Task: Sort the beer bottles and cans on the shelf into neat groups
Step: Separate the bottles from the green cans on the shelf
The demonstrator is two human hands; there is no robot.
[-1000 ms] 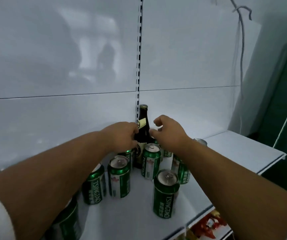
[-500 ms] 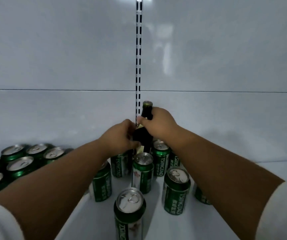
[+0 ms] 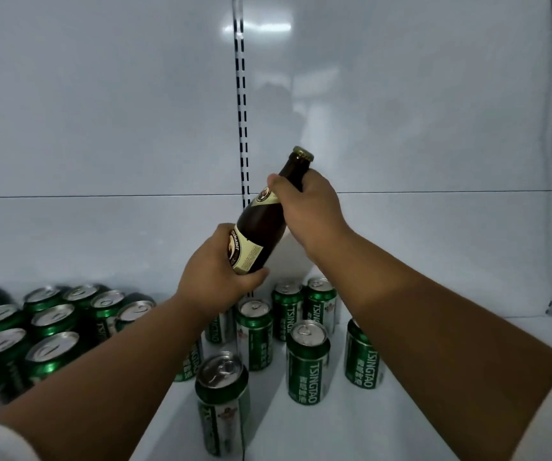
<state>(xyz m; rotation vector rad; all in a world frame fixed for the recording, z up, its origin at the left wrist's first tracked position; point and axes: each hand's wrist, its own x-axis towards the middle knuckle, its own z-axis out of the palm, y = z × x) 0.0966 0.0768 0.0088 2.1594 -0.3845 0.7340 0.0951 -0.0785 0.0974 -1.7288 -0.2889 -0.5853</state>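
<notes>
Brown bottle (image 3: 263,227) (cream label) in both hands — green TSINGTAO cans (image 3: 307,364) below

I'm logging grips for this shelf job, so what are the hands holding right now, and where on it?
Both hold the brown bottle, tilted above the cans: the left hand grips its labelled lower body, the right hand its neck below the cap.

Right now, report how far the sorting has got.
Done: a packed block of cans at left. In hand: the bottle, tilted and lifted clear, left hand at its base, right hand at its neck. Left: loose cans scattered in the middle need grouping.
</notes>
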